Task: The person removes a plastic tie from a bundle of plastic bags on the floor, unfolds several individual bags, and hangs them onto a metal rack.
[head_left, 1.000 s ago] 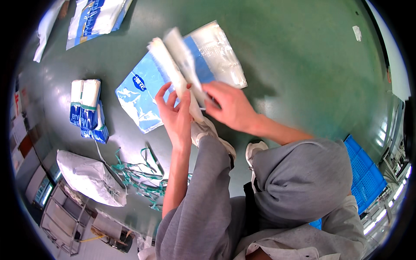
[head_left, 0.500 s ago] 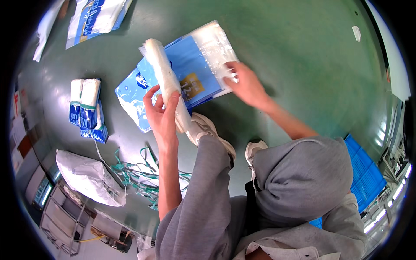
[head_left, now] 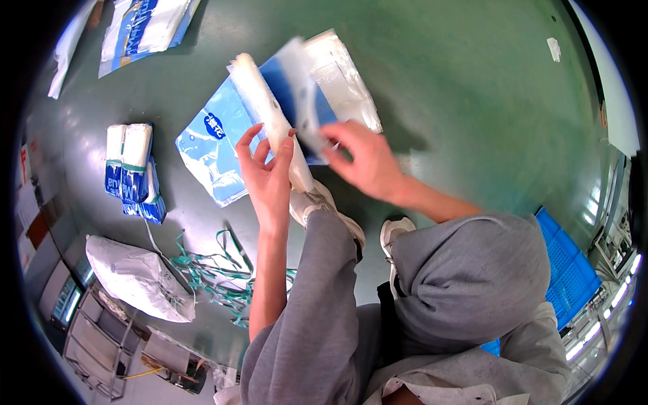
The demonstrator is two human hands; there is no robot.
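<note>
The left hand [head_left: 270,174], loosely curled, grips the folded-over part of flat blue-and-clear plastic bags [head_left: 260,94] stacked on the glossy green floor [head_left: 472,88]. The nearly closed right hand [head_left: 364,162] pinches a blurred, lifted bag layer [head_left: 298,77].

- The room is bright, and the green floor [head_left: 486,88] shows up well.
- Long white lights [head_left: 592,331] glow at the lower right edge.
- Shiny spots gleam on the floor near the right side (like light on a wet plate).
- White glare covers bits of the blue bag [head_left: 226,154].
- A soft, dark shadow lies on the floor, just right of the clear bag ends [head_left: 345,84].
- 1 whitish flap [head_left: 299,71] is a blurry smear beside the right hand [head_left: 364,160].
- The left hand [head_left: 266,174] looks sharp.
- Straight lines bend near the rim, and all 4 corners are black.
- Things at the far left look fuzzy.
</note>
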